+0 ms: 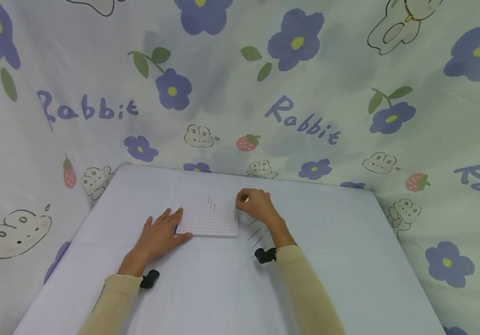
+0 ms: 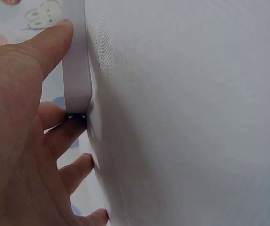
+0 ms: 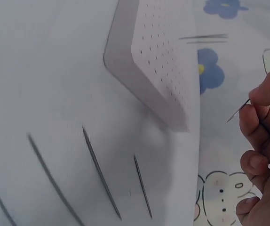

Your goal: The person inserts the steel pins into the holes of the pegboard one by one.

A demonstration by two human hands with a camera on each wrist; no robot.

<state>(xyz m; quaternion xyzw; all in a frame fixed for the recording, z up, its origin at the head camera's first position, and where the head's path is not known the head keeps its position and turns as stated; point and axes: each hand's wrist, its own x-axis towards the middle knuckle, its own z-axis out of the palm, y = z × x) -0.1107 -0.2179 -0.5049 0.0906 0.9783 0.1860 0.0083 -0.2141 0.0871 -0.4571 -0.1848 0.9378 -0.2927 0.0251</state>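
Note:
A white board [image 1: 208, 221] with rows of small holes lies on the table. Several thin metal needles [image 1: 211, 203] stand upright in it near its far edge. My left hand [image 1: 158, 238] rests at the board's left side, thumb along the near edge and fingers spread; the left wrist view shows the thumb against the board's side [image 2: 76, 70]. Above the board's far right corner, my right hand [image 1: 257, 204] pinches a needle [image 3: 237, 111] between thumb and index finger, apart from the board. Under my right wrist several loose needles [image 3: 102, 172] lie side by side on the table.
A white cloth covers the table [image 1: 340, 260]. Behind it and at both sides hangs a curtain [image 1: 223, 93] printed with flowers and rabbits. Each wrist carries a small black camera, seen at the left wrist camera [image 1: 150, 279] and right wrist camera [image 1: 265, 255].

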